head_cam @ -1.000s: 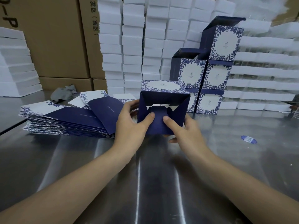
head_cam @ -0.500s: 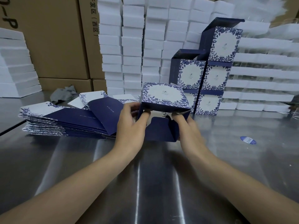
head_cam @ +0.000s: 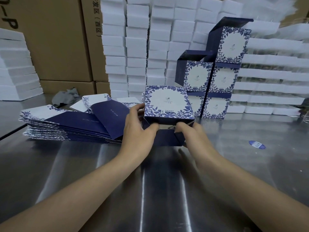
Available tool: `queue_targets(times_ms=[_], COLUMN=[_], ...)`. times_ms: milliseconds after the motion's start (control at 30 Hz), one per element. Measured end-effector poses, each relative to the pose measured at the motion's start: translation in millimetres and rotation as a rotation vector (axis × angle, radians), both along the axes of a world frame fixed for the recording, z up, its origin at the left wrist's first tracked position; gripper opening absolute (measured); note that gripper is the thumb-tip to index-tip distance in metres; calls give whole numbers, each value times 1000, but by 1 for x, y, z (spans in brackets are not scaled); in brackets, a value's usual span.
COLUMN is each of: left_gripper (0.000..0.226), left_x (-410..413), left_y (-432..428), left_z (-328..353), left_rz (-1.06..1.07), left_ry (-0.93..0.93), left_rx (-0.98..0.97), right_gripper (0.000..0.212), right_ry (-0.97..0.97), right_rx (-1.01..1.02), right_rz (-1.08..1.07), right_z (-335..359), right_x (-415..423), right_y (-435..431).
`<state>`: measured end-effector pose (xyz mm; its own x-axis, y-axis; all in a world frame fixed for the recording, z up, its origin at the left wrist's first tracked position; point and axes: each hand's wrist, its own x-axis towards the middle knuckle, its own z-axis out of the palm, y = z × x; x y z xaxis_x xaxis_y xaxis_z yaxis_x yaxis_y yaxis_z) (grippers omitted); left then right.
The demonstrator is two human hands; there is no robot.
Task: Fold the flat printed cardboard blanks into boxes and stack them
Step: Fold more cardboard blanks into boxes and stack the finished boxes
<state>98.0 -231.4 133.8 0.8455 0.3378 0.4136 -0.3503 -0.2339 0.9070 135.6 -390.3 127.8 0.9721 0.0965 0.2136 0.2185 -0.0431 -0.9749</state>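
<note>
Two bare forearms are reaching in from the bottom corners of the frame, their elbows cut off by the lower edge, over a reflective steel desk (head_cam: 100,173). At centre frame both hands are gripping a half-folded box (head_cam: 167,104). Its white top panel with a blue leaf border is facing up and its open dark-blue end is facing the person.

The left hand (head_cam: 135,129) is clasping the box's left wall, with its thumb lying across the open end and its fingertips curling round the far edge. The right hand (head_cam: 192,136) is holding the right lower corner, its thumb pressing into the opening. Its other fingers are hiding under the box, so their grip is hard to make out. A navy flap (head_cam: 165,138) is hanging down between the two thumbs. What lies inside the opening is too blurred to read.

Left of the hands, a stack of flat blanks (head_cam: 66,124) is lying on the desk. A blue oval sticker (head_cam: 257,144) is sitting at right of centre.

Behind the held box, finished boxes (head_cam: 222,81) are standing in stacked columns, the lowest partly covered. A crumpled grey cloth (head_cam: 65,96) is lying beyond the blanks. White foam blocks (head_cam: 137,47) and brown cartons (head_cam: 50,39) are filling the upper frame.
</note>
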Motion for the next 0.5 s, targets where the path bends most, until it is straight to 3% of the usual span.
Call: queue_targets(times_ms=[133,233,500], left_gripper=[67,70,77], left_x=[0,2,4], left_y=[-2,-1,-1], left_z=[-2,-7,-8], left_rz=[-25,-25,-42], left_ry=[13,-21,0], left_rx=[63,122,140], right_gripper=[2,17,17], right_ry=[50,95,80], right_rx=[75,118,176], right_rz=[40,69,85], right_z=[-3,-4,-6], right_x=[3,1,5], right_y=[0,-1,-2])
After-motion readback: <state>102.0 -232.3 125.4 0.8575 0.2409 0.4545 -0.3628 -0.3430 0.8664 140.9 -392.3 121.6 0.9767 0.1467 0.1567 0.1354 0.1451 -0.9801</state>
